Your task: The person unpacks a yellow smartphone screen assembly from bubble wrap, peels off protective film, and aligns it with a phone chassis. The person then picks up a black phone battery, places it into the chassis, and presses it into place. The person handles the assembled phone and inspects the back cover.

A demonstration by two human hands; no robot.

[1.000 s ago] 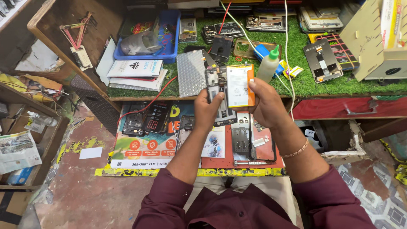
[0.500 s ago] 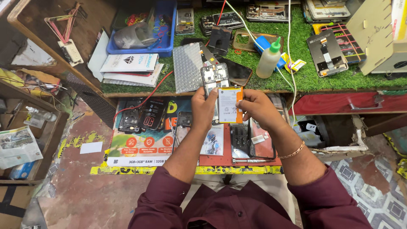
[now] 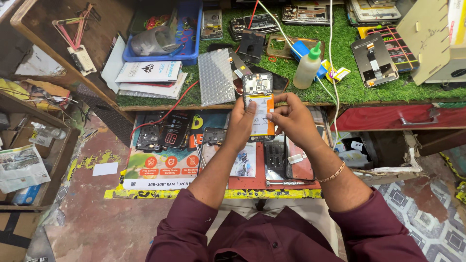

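An opened phone (image 3: 258, 104), its back cover removed, is held upright in the air above the front edge of the workbench, between the green turf mat (image 3: 369, 87) and the lower shelf (image 3: 174, 167); it is gripped from both sides so that the exposed interior faces the camera. The left hand (image 3: 241, 123) is closed around the phone's left edge, with the thumb laid across the orange-and-white battery (image 3: 262, 116), apparently to steady it; the right hand (image 3: 290, 119) is closed on the right edge, its fingertips pinched at the battery's side (whether they press it down or lift it cannot be told). A thin bracelet (image 3: 335, 172) is worn on the right wrist.

The surrounding clutter appears to be arranged for reach: a squeeze bottle with a green cap (image 3: 309, 68) is stood upright on the turf just beyond the phone, near the right hand; a bubble-wrap pouch (image 3: 216, 77) is laid flat to the left of it; a blue tray (image 3: 187, 48) of small parts is set further back on the left, with white boxes (image 3: 148, 73) stacked in front of it. Other dismantled phones and frames (image 3: 162, 131) are spread on the lower shelf below the hands, and a metal tool (image 3: 286, 183) is left lying near its front edge, close to the right forearm.
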